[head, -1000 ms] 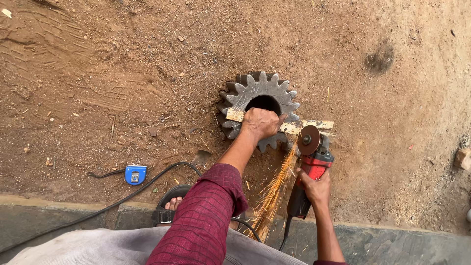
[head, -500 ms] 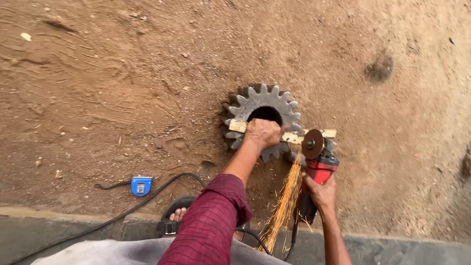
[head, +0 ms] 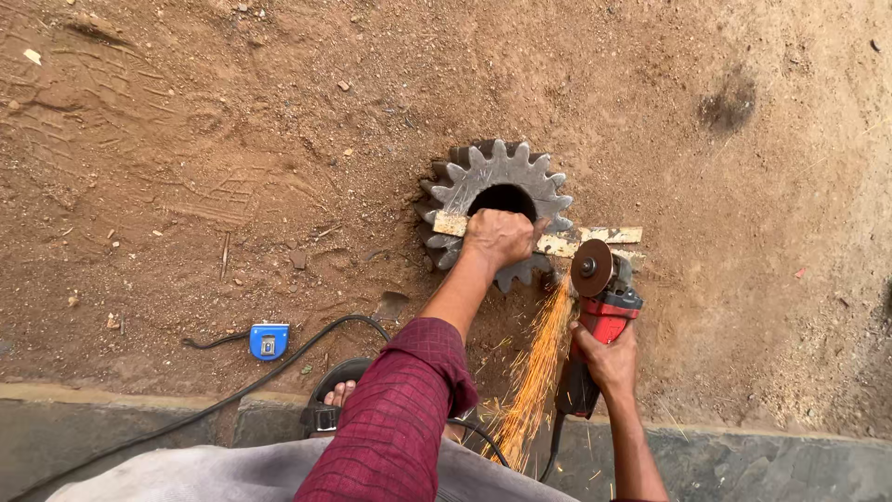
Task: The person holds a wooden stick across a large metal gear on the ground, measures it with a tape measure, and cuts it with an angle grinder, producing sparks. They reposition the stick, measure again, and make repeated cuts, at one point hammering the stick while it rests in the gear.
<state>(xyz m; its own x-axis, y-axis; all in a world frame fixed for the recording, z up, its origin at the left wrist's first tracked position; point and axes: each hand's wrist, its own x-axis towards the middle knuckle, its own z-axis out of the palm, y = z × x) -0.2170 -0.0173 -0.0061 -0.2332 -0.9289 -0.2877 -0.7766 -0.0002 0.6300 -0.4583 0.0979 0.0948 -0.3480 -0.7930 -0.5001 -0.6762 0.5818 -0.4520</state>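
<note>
We are pressing a flat metal strip [head: 595, 239] across the big gear [head: 497, 181] lying on the dirt, our left hand [head: 500, 237] clenched on it. Just right of the gear, our right hand [head: 609, 358] is gripping the red angle grinder [head: 599, 311], its disc [head: 592, 268] throwing sparks [head: 534, 372] off the strip.

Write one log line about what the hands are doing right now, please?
left hand: presses metal strip on gear | right hand: grips red angle grinder | sparks: spraying toward person | ground: dirt
</note>
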